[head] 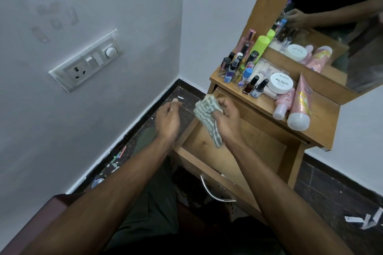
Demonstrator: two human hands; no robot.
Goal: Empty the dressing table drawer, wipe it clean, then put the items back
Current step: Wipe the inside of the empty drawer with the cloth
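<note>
The wooden drawer of the dressing table is pulled out and its bare bottom shows, with nothing visible inside. My right hand hovers over its left part, shut on a bunched grey-and-white striped cloth whose tail hangs down. My left hand hangs left of the drawer over the floor, fingers loosely curled, empty. On the tabletop stand several nail polish bottles, a white nail polish jar, a green can, a pink tube and a small pink bottle.
A mirror rises behind the tabletop and reflects the items and a hand. A wall with a switch and socket panel is on the left. The dark floor holds scraps of paper. A metal handle sticks out of the drawer front.
</note>
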